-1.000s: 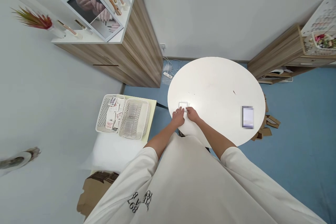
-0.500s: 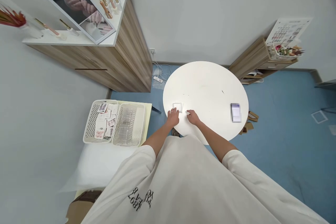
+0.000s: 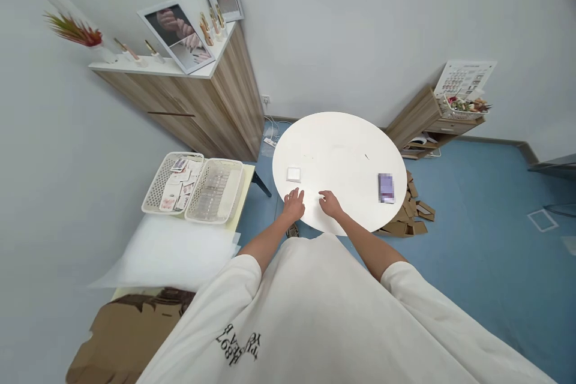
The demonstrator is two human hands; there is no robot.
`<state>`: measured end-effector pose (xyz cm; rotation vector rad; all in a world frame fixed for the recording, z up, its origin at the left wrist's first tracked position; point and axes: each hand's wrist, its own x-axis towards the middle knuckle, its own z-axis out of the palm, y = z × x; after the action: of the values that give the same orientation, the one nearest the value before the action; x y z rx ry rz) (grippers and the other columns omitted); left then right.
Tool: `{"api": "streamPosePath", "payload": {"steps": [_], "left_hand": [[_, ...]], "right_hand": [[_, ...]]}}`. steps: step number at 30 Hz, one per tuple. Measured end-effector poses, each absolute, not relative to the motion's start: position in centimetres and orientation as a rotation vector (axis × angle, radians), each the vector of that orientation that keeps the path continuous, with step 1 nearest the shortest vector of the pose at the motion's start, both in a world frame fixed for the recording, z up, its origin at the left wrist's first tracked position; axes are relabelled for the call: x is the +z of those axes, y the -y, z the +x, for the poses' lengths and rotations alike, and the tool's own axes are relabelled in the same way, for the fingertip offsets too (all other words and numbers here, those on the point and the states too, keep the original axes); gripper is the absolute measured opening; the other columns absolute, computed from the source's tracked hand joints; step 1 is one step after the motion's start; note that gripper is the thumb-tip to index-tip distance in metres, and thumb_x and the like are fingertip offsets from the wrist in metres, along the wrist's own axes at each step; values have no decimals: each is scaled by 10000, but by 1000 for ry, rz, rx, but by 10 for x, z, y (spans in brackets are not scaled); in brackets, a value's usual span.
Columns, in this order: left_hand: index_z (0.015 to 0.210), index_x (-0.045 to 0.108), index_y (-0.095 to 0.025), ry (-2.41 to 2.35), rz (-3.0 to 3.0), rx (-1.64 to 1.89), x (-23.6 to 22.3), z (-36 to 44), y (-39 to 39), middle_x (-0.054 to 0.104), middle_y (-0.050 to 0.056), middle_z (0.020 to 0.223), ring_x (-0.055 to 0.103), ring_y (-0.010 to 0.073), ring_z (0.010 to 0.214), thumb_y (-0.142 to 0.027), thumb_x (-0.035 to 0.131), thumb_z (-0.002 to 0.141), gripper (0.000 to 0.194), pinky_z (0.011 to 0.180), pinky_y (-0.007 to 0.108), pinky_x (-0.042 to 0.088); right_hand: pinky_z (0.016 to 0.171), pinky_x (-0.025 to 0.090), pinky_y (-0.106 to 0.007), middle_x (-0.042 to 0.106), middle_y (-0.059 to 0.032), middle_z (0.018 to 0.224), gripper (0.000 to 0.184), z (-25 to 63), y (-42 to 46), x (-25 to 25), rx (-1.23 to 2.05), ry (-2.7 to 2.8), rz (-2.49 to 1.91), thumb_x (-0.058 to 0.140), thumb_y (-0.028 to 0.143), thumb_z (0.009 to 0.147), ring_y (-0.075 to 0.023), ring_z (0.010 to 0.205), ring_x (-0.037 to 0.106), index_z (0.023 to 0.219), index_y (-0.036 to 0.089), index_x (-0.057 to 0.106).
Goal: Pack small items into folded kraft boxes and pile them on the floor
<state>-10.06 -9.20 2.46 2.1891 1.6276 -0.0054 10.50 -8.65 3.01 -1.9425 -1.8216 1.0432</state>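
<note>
Square, pale item (image 3: 294, 174) lay on the smooth oval table (image 3: 337, 132), left part. Left hand (image 3: 294, 206), table's near edge: fingers slightly spread. Right hand (image 3: 331, 204), same edge: index extended (pinch unclear).

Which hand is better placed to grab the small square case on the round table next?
Probably the left hand: it sits just on the near side of the square case, pointing toward it, while the right hand is farther off.
</note>
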Motion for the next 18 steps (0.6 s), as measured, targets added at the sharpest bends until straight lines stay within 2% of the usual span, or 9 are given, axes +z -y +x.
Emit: {"api": "streamPosePath", "payload": {"steps": [6,11,18], "left_hand": [[1551,322,-168,-1652,2172,13,24,-68,185,263,172,1639,263,332,1499,-242,434,958,608,1188,502,244],[1566,297,-221,-1669,2107,-42,26,-61,262,245,148,1651,245,334,1513,-276,428,979,604,1185,517,253],[1552,329,-204,-1862,2003,9,48,-93,320,231,157,1657,266,336,1505,-279,452,963,606,1176,507,277]], "right_hand": [[1025,497,-334,552,-121,1399,404,135,172,24,1062,1856,-1889,472,240,962,-218,1147,636,1337,192,615],[1017,499,-348,558,-144,1390,395,142,240,17,1148,1880,-1845,480,244,956,-227,1109,650,1319,174,619],[982,508,-344,587,-148,1366,380,110,272,34,1166,2035,-1712,503,226,949,-238,1096,649,1306,176,622]]}}
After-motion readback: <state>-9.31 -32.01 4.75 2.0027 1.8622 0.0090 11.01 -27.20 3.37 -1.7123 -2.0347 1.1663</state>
